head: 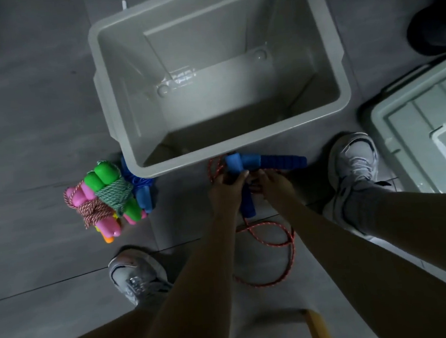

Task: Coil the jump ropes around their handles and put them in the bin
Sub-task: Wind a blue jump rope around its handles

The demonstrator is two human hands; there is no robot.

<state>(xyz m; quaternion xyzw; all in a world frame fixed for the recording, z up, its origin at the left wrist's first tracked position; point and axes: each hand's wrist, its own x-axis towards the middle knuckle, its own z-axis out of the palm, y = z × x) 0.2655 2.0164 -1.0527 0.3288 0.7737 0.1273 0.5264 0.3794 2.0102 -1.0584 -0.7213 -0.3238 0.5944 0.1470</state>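
Observation:
A grey bin (343, 86) stands open on the floor with nothing inside. Just in front of it my left hand (228, 188) grips a blue jump-rope handle (247, 204) that points toward me. My right hand (273, 181) holds the second blue handle (278, 162), which lies crosswise along the bin's front wall. The red speckled rope (275, 238) of this pair hangs in loose loops on the floor between my feet. Left of the bin sits a pile of coiled ropes with green handles (103, 177), pink handles (82, 194) and blue handles (144, 195).
The bin's grey lid (414, 128) lies on the floor at right. My left shoe (136, 275) and right shoe (353, 161) flank the rope. A dark round object (434, 28) sits at far right, a wooden stool edge (317, 328) below me.

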